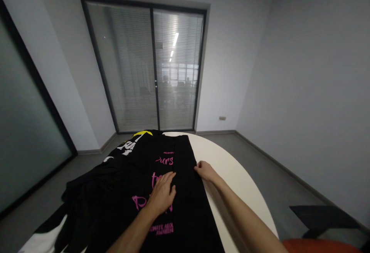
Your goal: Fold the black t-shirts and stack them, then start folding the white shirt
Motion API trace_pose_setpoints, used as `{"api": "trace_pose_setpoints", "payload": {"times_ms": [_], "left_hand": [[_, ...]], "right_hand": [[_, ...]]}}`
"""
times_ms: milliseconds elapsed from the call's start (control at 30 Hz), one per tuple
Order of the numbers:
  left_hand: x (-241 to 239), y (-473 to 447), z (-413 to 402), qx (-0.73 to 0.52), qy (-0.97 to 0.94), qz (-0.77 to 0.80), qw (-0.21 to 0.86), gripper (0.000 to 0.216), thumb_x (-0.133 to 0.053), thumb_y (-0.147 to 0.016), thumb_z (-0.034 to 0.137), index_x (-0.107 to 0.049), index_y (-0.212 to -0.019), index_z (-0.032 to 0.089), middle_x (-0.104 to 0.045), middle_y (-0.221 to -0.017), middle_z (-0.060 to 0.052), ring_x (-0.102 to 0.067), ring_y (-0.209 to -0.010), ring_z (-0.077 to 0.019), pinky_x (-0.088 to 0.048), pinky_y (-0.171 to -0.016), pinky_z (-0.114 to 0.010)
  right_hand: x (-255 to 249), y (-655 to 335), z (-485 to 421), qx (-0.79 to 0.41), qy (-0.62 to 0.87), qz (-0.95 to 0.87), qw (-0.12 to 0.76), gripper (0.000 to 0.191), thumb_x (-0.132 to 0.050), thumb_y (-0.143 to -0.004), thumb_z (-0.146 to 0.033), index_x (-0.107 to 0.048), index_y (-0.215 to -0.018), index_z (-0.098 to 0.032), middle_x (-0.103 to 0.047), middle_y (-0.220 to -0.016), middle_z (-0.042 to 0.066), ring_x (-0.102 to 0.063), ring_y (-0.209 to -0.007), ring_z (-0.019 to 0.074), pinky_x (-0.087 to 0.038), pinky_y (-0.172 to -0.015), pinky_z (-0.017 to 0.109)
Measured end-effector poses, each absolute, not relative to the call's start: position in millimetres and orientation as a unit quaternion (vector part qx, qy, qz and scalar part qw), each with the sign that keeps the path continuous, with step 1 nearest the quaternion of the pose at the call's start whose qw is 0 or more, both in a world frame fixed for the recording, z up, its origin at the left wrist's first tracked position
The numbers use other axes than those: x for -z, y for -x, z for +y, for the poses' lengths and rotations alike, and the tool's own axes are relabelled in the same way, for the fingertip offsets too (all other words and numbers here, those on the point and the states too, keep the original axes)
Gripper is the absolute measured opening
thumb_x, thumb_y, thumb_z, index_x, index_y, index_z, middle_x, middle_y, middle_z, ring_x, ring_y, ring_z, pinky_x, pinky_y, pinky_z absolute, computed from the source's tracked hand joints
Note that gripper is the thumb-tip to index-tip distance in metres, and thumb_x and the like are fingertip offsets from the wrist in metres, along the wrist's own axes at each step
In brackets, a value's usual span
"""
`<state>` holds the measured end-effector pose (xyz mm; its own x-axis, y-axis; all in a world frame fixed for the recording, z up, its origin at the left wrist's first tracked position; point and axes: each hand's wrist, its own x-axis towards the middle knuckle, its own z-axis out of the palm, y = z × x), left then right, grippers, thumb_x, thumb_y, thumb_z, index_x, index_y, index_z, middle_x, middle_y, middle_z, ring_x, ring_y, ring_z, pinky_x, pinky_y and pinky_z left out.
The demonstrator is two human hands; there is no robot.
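1. I have the black shirt [187, 191] in front of me, laid on the counter, its right side turned inward as a long strip.
2. The strip's inner edge cuts off the pink lettering [166, 161], so I read only parts of words, such as "urs".
3. My left hand [163, 193] lies palm down on the shirt, over some of the lettering, with its fingers extended close together and its thumb held apart; its fingertips reach the strip's inner edge.
4. My right hand [205, 170] pinches the shirt's right outer edge between thumb and fingers, farther up than my left.
5. Left of the shirt lies another garment [127, 145], black with white letters and a yellow patch [143, 133] near the far end.
6. Dark cloth [92, 191] bunches toward the lower left, with a white part [46, 235] below; I cannot tell which garment these belong to.
7. The counter [239, 185] is pale with a rounded edge, bare along the right.
8. At lower right I see a black chair part [323, 216] and a red seat [320, 246].
9. Beyond, across the grey floor [208, 139], stand dark-framed glass panels [179, 64] with blinds, and a socket [222, 118] sits low on the wall [231, 71].
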<state>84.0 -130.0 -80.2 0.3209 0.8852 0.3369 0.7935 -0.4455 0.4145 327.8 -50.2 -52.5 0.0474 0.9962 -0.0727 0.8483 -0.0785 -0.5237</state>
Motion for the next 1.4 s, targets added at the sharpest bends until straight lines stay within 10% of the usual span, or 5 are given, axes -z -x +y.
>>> {"api": "trace_pose_setpoints", "payload": {"times_ms": [233,700,1167,1400], "left_hand": [[73.8,-84.4,-133.2,-0.226,-0.819,0.522,0.075,0.051,-0.054,-0.091,0.033,-0.053,-0.141,0.023,-0.049,-0.150,-0.010,-0.045,-0.139,-0.0282,-0.032,-0.117,-0.053],[58.8,-90.3,-138.3,-0.228,-0.851,0.471,0.047,0.054,-0.057,-0.084,0.016,-0.056,-0.137,0.028,-0.035,-0.159,-0.007,-0.029,-0.147,-0.0344,-0.029,-0.117,-0.061],[65.9,-172.4,-167.1,-0.116,-0.992,0.050,-0.006,0.022,-0.049,-0.101,0.032,-0.064,-0.117,0.031,-0.070,-0.120,0.003,-0.061,-0.114,-0.0160,-0.048,-0.078,-0.029],[66.6,-185.4,-166.5,-0.078,-0.984,0.074,0.141,0.026,-0.055,-0.099,0.030,-0.059,-0.122,0.019,-0.070,-0.121,-0.003,-0.066,-0.111,-0.0134,-0.045,-0.099,-0.021]], "right_hand": [[60.8,-324.9,-18.0,-0.204,0.718,-0.623,0.233,0.047,-0.056,-0.091,-0.045,-0.051,-0.129,-0.018,-0.073,-0.104,0.012,-0.069,-0.098,0.0256,-0.048,-0.079,0.033],[74.7,-312.5,57.9,-0.191,0.687,-0.654,0.253,0.042,-0.060,-0.082,-0.017,-0.066,-0.123,-0.022,-0.070,-0.120,0.007,-0.065,-0.113,0.0221,-0.047,-0.096,0.031],[78.7,-321.2,100.7,-0.234,0.639,-0.694,0.236,0.044,-0.055,-0.086,-0.014,-0.065,-0.129,-0.016,-0.070,-0.125,0.007,-0.063,-0.120,0.0193,-0.046,-0.104,0.029],[82.6,-331.5,107.2,-0.221,0.632,-0.700,0.248,0.046,-0.059,-0.082,-0.010,-0.066,-0.127,-0.015,-0.066,-0.132,0.008,-0.061,-0.123,0.0205,-0.044,-0.106,0.029]]}}
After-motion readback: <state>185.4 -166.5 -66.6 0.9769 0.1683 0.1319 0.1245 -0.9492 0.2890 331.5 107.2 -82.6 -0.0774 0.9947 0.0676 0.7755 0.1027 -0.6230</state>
